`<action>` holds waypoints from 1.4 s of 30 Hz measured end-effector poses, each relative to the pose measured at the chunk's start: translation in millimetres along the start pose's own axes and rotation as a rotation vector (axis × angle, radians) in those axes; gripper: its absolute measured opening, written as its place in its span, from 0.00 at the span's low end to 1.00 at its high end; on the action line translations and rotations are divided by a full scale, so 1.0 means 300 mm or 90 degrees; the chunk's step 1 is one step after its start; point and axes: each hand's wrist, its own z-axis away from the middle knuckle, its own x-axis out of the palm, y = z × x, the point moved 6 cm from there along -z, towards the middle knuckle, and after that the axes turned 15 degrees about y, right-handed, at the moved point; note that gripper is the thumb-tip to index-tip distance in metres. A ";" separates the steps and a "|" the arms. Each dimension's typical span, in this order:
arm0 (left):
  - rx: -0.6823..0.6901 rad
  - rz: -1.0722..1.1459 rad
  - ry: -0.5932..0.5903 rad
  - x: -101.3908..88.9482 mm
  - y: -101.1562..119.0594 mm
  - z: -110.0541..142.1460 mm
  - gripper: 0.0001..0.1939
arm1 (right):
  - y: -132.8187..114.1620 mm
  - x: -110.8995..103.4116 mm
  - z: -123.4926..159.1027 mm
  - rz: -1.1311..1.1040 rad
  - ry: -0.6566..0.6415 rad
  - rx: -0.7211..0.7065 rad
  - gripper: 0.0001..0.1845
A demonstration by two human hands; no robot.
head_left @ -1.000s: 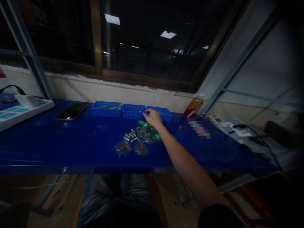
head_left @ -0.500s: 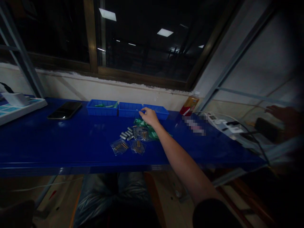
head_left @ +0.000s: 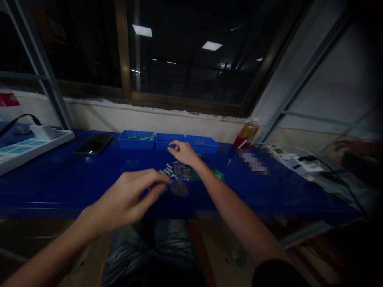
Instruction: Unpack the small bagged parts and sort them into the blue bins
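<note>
My right hand (head_left: 184, 152) hovers over a heap of small parts on the blue table (head_left: 74, 175), just in front of three blue trays (head_left: 136, 140). Its fingers are curled and a little apart, with nothing seen in them. The heap holds silver metal cylinders (head_left: 167, 170), clear bags with brass pieces (head_left: 179, 187) and green packets (head_left: 217, 173). My left hand (head_left: 131, 197) reaches in from the lower left toward the clear bags. Its fingers are loosely extended with the thumb near the fingertips, holding nothing visible.
A dark phone (head_left: 94, 143) lies left of the trays. A white power strip (head_left: 26, 145) sits at the far left. An orange bottle (head_left: 245, 135) stands by the wall, with white devices and cables (head_left: 293, 159) to the right. Another person's hand (head_left: 350, 145) shows at the right edge.
My left hand has come into view from the lower left, reaching toward the bags. My right hand drew back slightly from the trays to above the heap.
</note>
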 end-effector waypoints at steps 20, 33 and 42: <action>0.063 -0.025 -0.094 0.212 -0.318 -0.275 0.09 | -0.009 0.046 0.016 -0.035 -0.056 0.004 0.13; -0.208 0.152 0.108 0.175 -0.402 -0.299 0.22 | -0.060 0.031 0.029 -0.029 0.043 -0.104 0.19; -0.244 0.151 0.102 0.191 -0.407 -0.292 0.27 | -0.092 0.013 0.027 0.004 0.090 -0.146 0.05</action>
